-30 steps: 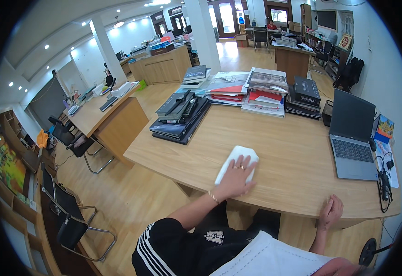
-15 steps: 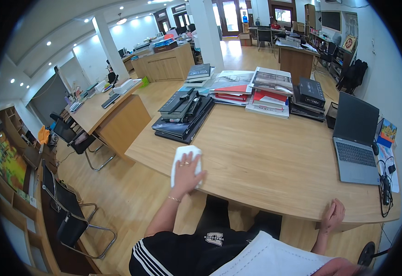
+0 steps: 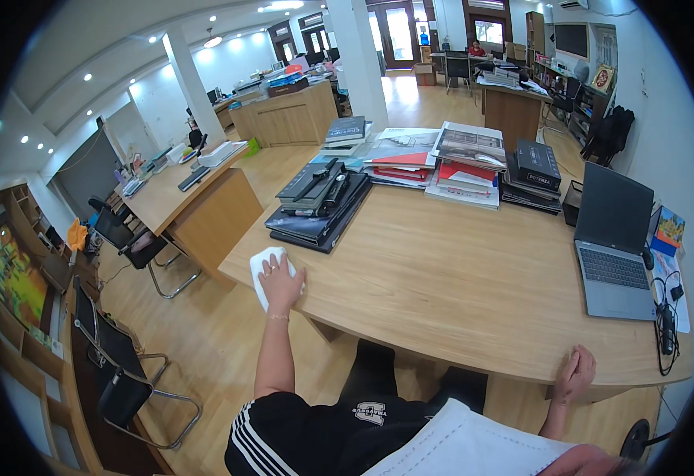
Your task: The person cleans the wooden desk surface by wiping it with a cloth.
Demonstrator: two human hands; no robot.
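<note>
My left hand [image 3: 282, 285] presses down on a folded white cloth [image 3: 259, 274] at the left end of the wooden desk [image 3: 442, 262]. The fingers lie over the cloth, and part of it hangs past the desk's edge. My right hand [image 3: 575, 371] rests on the desk's front edge at the right, its fingers loosely curled together, with nothing visible in them. Just beyond the cloth is a stack of dark books and folders [image 3: 319, 214] with black items on top.
Piles of magazines [image 3: 466, 159] and books line the desk's far side. An open laptop [image 3: 613, 254] stands at the right, beside a black power strip with cables [image 3: 667, 329]. Another desk [image 3: 212, 210] and black chairs [image 3: 124, 373] are on the left.
My left hand has slid the white cloth leftward along the desk's front edge, toward the left corner. My right hand has stayed in place.
</note>
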